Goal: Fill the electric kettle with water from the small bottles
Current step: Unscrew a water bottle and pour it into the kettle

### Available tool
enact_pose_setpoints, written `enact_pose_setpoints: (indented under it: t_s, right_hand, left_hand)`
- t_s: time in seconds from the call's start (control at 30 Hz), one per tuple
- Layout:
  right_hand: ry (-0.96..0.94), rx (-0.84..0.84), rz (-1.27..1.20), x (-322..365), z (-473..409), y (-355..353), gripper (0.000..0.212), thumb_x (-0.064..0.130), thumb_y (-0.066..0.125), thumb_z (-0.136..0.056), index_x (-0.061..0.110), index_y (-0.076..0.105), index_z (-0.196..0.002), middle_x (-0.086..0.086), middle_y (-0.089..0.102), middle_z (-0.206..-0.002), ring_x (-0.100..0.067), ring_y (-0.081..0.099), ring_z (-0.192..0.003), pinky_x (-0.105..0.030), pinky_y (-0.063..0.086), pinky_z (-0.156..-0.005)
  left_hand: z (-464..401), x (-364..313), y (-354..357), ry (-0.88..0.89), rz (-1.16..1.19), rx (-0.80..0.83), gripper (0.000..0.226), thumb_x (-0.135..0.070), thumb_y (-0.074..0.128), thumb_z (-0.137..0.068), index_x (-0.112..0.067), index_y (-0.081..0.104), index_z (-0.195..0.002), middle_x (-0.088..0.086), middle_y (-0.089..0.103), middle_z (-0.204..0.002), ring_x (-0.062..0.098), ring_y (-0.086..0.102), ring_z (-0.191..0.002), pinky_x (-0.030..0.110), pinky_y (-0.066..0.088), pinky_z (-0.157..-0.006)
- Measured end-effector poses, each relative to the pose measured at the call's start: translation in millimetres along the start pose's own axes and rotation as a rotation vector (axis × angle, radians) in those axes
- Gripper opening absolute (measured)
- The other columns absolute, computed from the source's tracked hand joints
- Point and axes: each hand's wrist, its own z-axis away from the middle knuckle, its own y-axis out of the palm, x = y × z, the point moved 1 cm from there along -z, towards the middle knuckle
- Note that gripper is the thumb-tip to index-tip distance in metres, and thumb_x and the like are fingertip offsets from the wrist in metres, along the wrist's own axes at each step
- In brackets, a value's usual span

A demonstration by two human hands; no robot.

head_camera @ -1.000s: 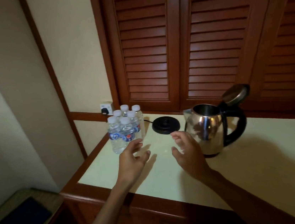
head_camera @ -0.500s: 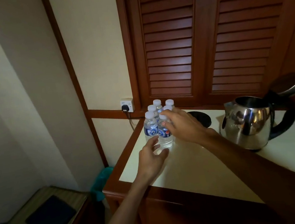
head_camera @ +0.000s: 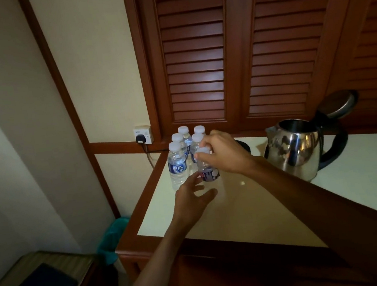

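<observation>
Kettle base [head_camera: 242,145] mostly hidden behind right hand [head_camera: 224,154]; right fingers curled round the cap and neck of the front bottle [head_camera: 207,169], whose foot is hidden behind the left hand [head_camera: 193,199]. Left fingers spread, holding nothing, just before that bottle. Five more bottles [head_camera: 178,165] cluster at the worktop [head_camera: 250,209] corner. Kettle [head_camera: 294,146] stands right, lid [head_camera: 337,103] up. Wall plug [head_camera: 140,139] behind.

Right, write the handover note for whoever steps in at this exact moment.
Right hand: fingers curled round the cap end of the front bottle.
Left hand: open, reaching for that bottle's base, not gripping.
Five other capped bottles stand bunched at the table's back left corner.
Kettle: on the table, off its base, lid flipped open.
Done: nothing poured.
Left: uncap, pour, repeat.
</observation>
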Motion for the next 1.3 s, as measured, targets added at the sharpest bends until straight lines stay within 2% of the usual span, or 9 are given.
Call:
enact_pose_setpoints:
  t_s: [0.13,0.47,0.6,0.67,0.77,0.9,0.97,1.17,1.3]
  right_hand:
    - [0.038,0.024,0.047,-2.6,11.8,-16.1,0.035,0.032,0.068,-0.085,0.025,0.042,-0.062,0.01,0.044,-0.065,-0.007,0.043,-0.06,-0.019,0.025,-0.048]
    - [0.222,0.082,0.15,-42.6,33.4,-45.8,0.034,0.041,0.06,-0.082,0.007,0.059,-0.077,-0.003,0.056,-0.074,-0.018,0.054,-0.067,-0.034,0.043,-0.057]
    - [0.131,0.221,0.391,-43.2,39.9,-51.0,0.046,0.045,0.044,-0.096,0.012,0.042,-0.063,0.001,0.041,-0.065,-0.016,0.045,-0.07,-0.029,0.035,-0.06]
    - [-0.01,0.263,0.502,-38.5,40.8,-49.9,0.042,0.041,0.038,-0.101,0.012,0.049,-0.073,0.002,0.04,-0.066,-0.016,0.046,-0.075,-0.029,0.036,-0.066]
    - [-0.182,0.286,0.484,-38.4,40.4,-51.0,0.031,0.031,0.041,-0.102,0.014,0.067,-0.102,-0.007,0.055,-0.084,-0.016,0.049,-0.081,-0.033,0.042,-0.071]
    - [-0.236,0.277,0.274,-49.7,38.2,-53.6,0.017,0.022,0.055,-0.096,0.014,0.058,-0.081,-0.004,0.05,-0.09,-0.013,0.047,-0.08,-0.033,0.043,-0.07]
    - [-0.255,0.28,0.283,-58.6,35.6,-50.7,0.007,0.014,0.059,-0.092,0.008,0.063,-0.09,-0.007,0.054,-0.099,-0.017,0.052,-0.089,-0.035,0.046,-0.077]
    - [-0.185,0.277,0.203,-58.5,28.8,-59.1,0.045,0.029,0.067,-0.087,0.019,0.057,-0.13,0.008,0.06,-0.12,-0.008,0.046,-0.109,-0.029,0.035,-0.095]
    - [-0.106,0.311,0.364,-46.6,25.7,-62.7,0.04,0.053,0.055,-0.088,0.017,0.064,-0.102,0.002,0.055,-0.095,-0.012,0.051,-0.089,-0.039,0.048,-0.081]
  left_hand:
    - [1.4,-8.5,22.7,-0.036,0.014,0.058,0.066,-0.04,0.082,-0.077,-0.024,0.054,-0.135,-0.01,0.062,-0.123,0.005,0.057,-0.102,0.013,0.04,-0.075]
    - [-4.1,-15.1,64.7,0.03,0.06,0.051,0.07,-0.019,0.088,-0.071,-0.016,0.056,-0.134,-0.007,0.064,-0.118,0.007,0.057,-0.102,0.004,0.043,-0.071]
    - [-10.1,-15.3,61.5,0.058,0.042,0.096,0.071,-0.015,0.087,-0.072,-0.014,0.054,-0.135,-0.011,0.058,-0.11,0.006,0.056,-0.102,-0.003,0.042,-0.063]
    - [-11.9,-13.8,57.5,0.062,0.062,0.131,0.071,-0.015,0.087,-0.071,-0.016,0.055,-0.135,-0.012,0.061,-0.111,0.005,0.059,-0.099,-0.003,0.043,-0.065]
    - [-13.9,-10.5,51.2,0.066,0.088,0.179,0.061,-0.014,0.088,-0.071,-0.022,0.063,-0.126,-0.013,0.07,-0.108,0.004,0.067,-0.098,0.006,0.05,-0.08]
    - [-18.1,-7.4,48.0,0.055,0.168,0.23,0.06,-0.009,0.088,-0.068,-0.018,0.067,-0.123,-0.008,0.075,-0.108,0.008,0.069,-0.105,0.026,0.052,-0.097]
    - [-21.2,-5.7,48.6,0.056,0.172,0.251,0.067,-0.011,0.089,-0.067,-0.017,0.064,-0.129,-0.006,0.075,-0.11,0.01,0.069,-0.107,0.033,0.052,-0.101]
    - [-24.1,-4.1,49.3,0.036,0.171,0.233,0.071,-0.019,0.092,-0.062,-0.022,0.065,-0.128,-0.008,0.076,-0.107,0.014,0.07,-0.105,0.044,0.052,-0.101]
    - [-23.9,-2.7,49.7,0.014,0.177,0.232,0.073,-0.023,0.093,-0.06,-0.024,0.065,-0.128,-0.007,0.075,-0.108,0.016,0.069,-0.107,0.045,0.051,-0.102]
